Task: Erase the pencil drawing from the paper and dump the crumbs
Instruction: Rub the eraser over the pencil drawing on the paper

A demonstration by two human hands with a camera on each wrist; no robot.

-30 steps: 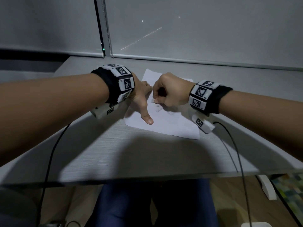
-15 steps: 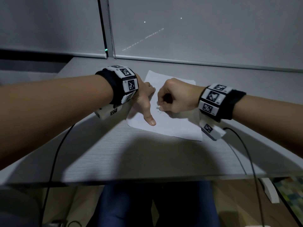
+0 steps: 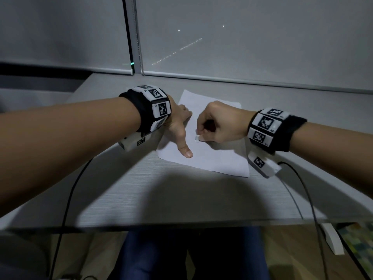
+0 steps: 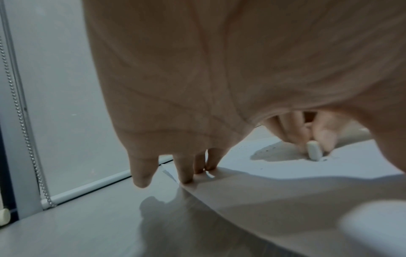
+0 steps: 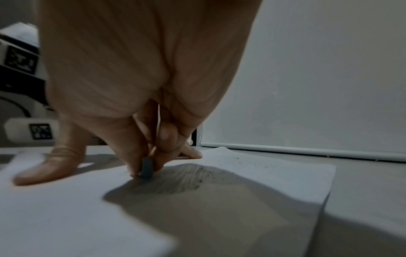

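A white sheet of paper (image 3: 212,158) lies on the grey desk (image 3: 161,199). My right hand (image 3: 217,123) pinches a small white eraser (image 3: 197,137) between thumb and fingers, its end pressed on the paper. The left wrist view shows the eraser (image 4: 313,150) standing upright on the sheet. In the right wrist view the eraser (image 5: 147,167) looks dark, with faint pencil strokes (image 5: 180,180) and dark crumbs (image 5: 237,162) behind it. My left hand (image 3: 179,128) lies flat on the paper's left part, its thumb (image 3: 185,151) stretched toward me and its fingertips (image 4: 186,175) at the far edge.
A window with lowered roller blinds (image 3: 242,37) runs along the desk's far side, with a bead chain (image 4: 22,121) at the left. Black cables (image 3: 66,209) hang from both wristbands over the desk's front edge. My legs (image 3: 181,255) show below the desk.
My right hand with the eraser has slid back toward me and slightly right across the paper. The left hand keeps holding the sheet in the same place.
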